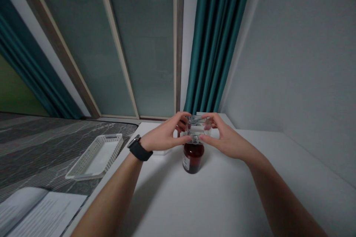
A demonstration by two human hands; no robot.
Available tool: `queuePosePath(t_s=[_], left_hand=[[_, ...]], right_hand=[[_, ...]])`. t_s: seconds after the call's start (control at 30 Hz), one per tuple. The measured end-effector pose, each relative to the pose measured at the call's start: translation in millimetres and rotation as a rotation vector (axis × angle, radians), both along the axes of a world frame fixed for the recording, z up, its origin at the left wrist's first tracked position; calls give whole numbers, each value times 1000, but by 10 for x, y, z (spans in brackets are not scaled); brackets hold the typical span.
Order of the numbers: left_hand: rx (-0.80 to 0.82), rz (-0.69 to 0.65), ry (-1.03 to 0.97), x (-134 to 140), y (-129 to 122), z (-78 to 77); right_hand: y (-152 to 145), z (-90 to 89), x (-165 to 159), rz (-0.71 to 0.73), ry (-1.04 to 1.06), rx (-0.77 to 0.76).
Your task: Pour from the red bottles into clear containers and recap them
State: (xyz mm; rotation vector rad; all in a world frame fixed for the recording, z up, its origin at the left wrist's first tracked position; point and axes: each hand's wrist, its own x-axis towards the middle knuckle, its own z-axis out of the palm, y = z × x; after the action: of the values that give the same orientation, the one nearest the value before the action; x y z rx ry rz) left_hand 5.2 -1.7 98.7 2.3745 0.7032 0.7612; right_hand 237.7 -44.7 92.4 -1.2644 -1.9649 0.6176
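Note:
Both my hands hold a clear, see-through block-like container between them, above the white table. My left hand, below a wrist with a black watch, has its thumb and fingers closed on the container's left side. On the opposite side, the fingers and thumb of my right hand grip it. Under the container in view stands an upright dark red-brown bottle with a white label. The bottle's top is hidden behind the container, and I cannot tell whether the two touch.
A white perforated basket lies left of the white table, on a dark patterned surface. An open book is at the lower left. Behind the table hang teal curtains beside glass door panels. A grey wall runs along the right.

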Motion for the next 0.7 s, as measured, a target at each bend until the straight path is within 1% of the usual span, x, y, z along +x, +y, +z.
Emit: queuePosePath(t_s=[0.3,0.47,0.7], left_hand=[[-2,-5,-1,-4,11,-3],[0,-9,-6,-4,4,-1],[9,-16,11,-12,-4,10]], right_hand=[[-11,16,0,-7,-17,7],[-13,22,-3,-5,-22,35],[-15,18,16,-7,-44,25]])
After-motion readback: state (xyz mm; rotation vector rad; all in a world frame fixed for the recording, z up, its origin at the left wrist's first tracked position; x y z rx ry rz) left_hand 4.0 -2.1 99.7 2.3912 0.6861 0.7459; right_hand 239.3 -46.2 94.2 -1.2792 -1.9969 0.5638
